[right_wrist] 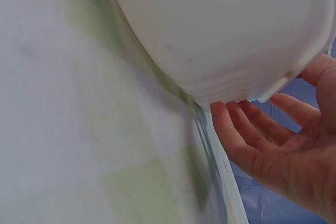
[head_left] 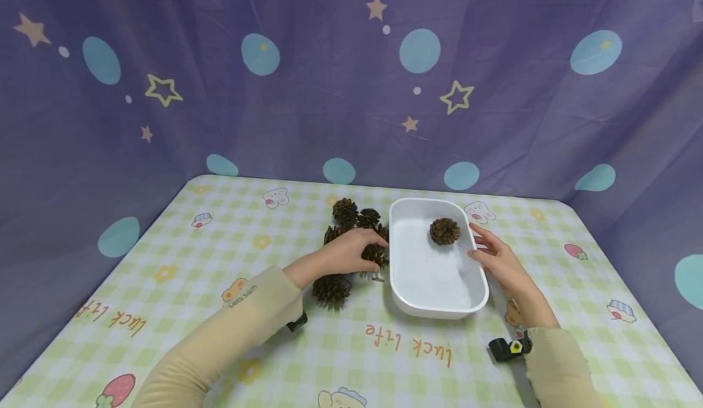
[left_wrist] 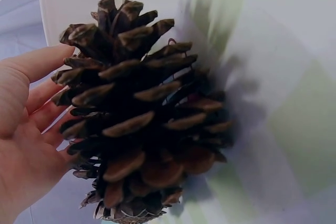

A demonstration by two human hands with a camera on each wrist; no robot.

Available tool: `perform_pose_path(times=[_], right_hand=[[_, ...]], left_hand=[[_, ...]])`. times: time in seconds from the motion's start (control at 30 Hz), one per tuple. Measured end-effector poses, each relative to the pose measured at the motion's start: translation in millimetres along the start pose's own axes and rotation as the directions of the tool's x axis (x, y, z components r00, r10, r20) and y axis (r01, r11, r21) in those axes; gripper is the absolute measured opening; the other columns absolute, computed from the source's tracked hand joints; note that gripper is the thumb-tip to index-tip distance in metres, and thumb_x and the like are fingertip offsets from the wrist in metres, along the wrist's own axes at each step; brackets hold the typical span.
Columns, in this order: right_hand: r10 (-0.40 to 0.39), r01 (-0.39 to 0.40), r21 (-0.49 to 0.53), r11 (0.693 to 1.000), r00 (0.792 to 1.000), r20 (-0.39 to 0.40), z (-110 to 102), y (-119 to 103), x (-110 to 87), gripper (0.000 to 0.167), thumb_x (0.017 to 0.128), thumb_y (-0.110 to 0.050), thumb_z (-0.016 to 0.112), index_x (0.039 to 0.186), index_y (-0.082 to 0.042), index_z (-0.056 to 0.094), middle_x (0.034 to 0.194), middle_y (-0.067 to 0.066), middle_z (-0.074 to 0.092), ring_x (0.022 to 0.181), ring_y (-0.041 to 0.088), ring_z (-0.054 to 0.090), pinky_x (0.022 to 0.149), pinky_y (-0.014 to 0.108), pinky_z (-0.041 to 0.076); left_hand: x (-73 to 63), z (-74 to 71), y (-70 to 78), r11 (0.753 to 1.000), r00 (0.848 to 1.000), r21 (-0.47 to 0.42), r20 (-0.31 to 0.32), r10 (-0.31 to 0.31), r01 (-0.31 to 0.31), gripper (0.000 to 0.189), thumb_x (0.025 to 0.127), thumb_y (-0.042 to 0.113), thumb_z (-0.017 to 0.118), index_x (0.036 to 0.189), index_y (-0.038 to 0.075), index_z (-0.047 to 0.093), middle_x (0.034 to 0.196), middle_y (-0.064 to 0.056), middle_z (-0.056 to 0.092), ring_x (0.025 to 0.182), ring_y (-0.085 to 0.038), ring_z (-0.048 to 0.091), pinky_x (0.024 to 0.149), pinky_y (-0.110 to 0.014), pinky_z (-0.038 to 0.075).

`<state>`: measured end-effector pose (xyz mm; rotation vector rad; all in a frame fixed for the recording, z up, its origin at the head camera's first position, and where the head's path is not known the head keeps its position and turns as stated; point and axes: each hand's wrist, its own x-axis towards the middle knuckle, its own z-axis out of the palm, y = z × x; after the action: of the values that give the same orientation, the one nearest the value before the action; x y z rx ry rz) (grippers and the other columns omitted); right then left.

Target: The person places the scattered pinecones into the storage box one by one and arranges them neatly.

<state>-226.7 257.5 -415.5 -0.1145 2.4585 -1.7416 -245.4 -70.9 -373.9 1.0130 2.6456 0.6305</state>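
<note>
My left hand (head_left: 354, 250) curves its thumb and fingers round a dark brown pine cone (head_left: 374, 255) beside the white plastic box (head_left: 434, 280). In the left wrist view a large pine cone (left_wrist: 136, 114) hides the fingertips of the left hand (left_wrist: 31, 98). My right hand (head_left: 502, 268) holds the box's right side, thumb at the rim and fingers along the outer wall. The right wrist view shows the fingers of the right hand (right_wrist: 278, 145) against the outside of the box (right_wrist: 226, 30). One pine cone (head_left: 445, 231) lies inside the box, towards its far end.
More pine cones are clustered left of the box, such as one at the back (head_left: 345, 212) and one in front (head_left: 331, 290). A green checked cloth (head_left: 219, 316) covers the table. A purple curtain (head_left: 340, 109) hangs behind it.
</note>
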Motion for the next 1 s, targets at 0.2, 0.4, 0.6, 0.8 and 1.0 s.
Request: perform_pose_path(times=[0.2,0.4,0.6,0.8,1.0], right_hand=[[0.002,-0.002,0.005,1.0,1.0,0.0,-0.3,0.0,0.1,0.066,0.09,-0.012,0.053,0.146,-0.014,0.02,0.137,0.025,0.035,0.094,-0.001,0.052,0.071,0.023,0.052],[0.0,0.0,-0.003,1.0,1.0,-0.004,-0.2,0.7,0.0,0.065,0.09,-0.011,0.053,0.146,-0.013,0.021,0.136,0.025,0.035,0.095,0.001,0.052,0.071,0.023,0.052],[0.011,-0.011,-0.007,1.0,1.0,-0.004,0.5,1.0,1.2,0.065,0.09,-0.012,0.053,0.146,-0.014,0.021,0.137,0.024,0.035,0.098,0.004,0.052,0.072,0.024,0.052],[0.003,-0.003,-0.001,1.0,1.0,-0.001,0.4,0.2,0.8,0.065,0.09,-0.01,0.052,0.146,-0.013,0.02,0.137,0.024,0.035,0.101,0.01,0.053,0.071,0.025,0.053],[-0.003,0.003,0.002,1.0,1.0,0.006,-1.0,0.7,0.3,0.065,0.09,-0.01,0.052,0.146,-0.014,0.019,0.137,0.026,0.034,0.099,0.006,0.052,0.071,0.023,0.052]], left_hand=[[-1.1,2.2,-0.9,1.0,1.0,0.024,0.007,0.018,-0.018,0.048,0.082,0.027,0.068,0.126,0.015,0.054,0.129,-0.003,0.05,0.124,-0.023,0.042,0.106,-0.04,0.032],[-1.5,3.8,-1.4,0.999,0.999,0.03,-0.018,0.029,-0.028,0.046,0.082,0.028,0.068,0.124,0.015,0.055,0.122,-0.002,0.053,0.114,-0.02,0.049,0.095,-0.037,0.043],[-2.1,3.4,-2.4,1.0,1.0,0.012,-0.025,0.018,-0.017,0.045,0.081,0.028,0.069,0.123,0.017,0.057,0.116,0.002,0.053,0.106,-0.015,0.052,0.089,-0.032,0.047],[-2.2,4.7,-5.1,1.0,0.999,0.025,-0.047,0.019,-0.018,0.045,0.08,0.027,0.07,0.122,0.016,0.057,0.112,0.001,0.052,0.101,-0.013,0.052,0.085,-0.03,0.047],[-2.9,7.4,-6.9,0.999,0.999,0.029,-0.047,0.022,-0.021,0.046,0.08,0.027,0.07,0.122,0.015,0.057,0.116,-0.002,0.049,0.103,-0.016,0.052,0.085,-0.032,0.048]])
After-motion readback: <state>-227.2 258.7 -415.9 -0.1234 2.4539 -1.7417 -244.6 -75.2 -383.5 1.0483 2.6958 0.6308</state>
